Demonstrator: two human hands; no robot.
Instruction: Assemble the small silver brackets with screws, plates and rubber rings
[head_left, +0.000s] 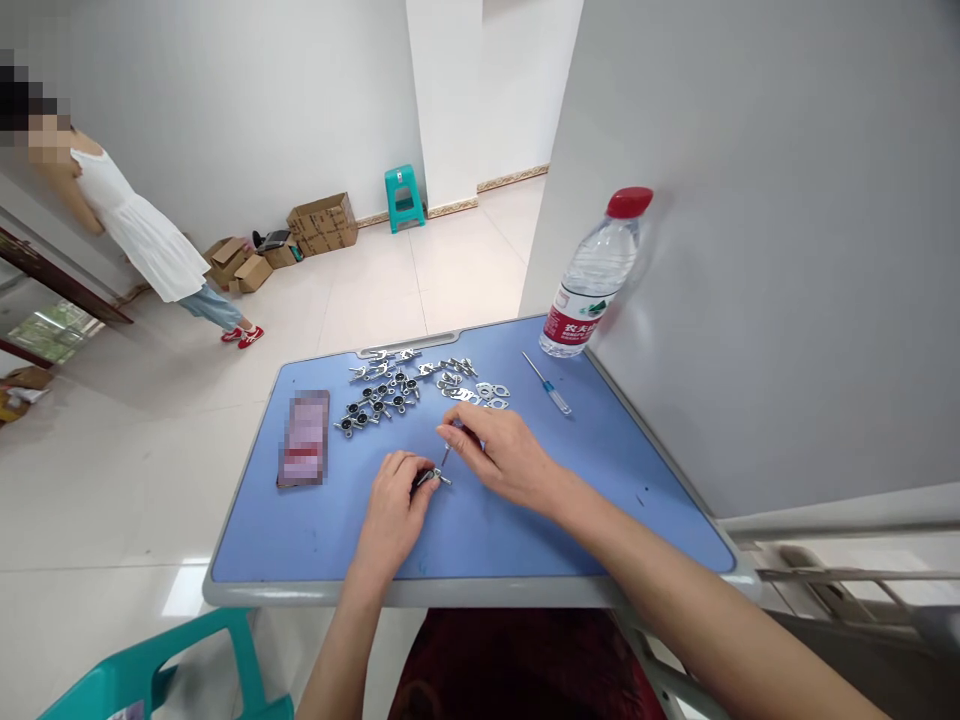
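My left hand (396, 506) pinches a small metal part (433, 477) with a black centre against the blue table (525, 520). My right hand (501, 452) holds a thin metal screw or pin (447, 455) by its upper end, its tip pointing down at that part. Just beyond both hands lies a heap of several similar metal parts (382, 393) and some flat metal plates (487, 392).
A small blue-handled screwdriver (548, 384) and a water bottle (596, 272) with a red cap stand at the table's far right by a grey wall. A phone (304, 438) lies at the left. A person (142, 230) stands far left near cardboard boxes (322, 224); a teal chair (150, 675) is at bottom left.
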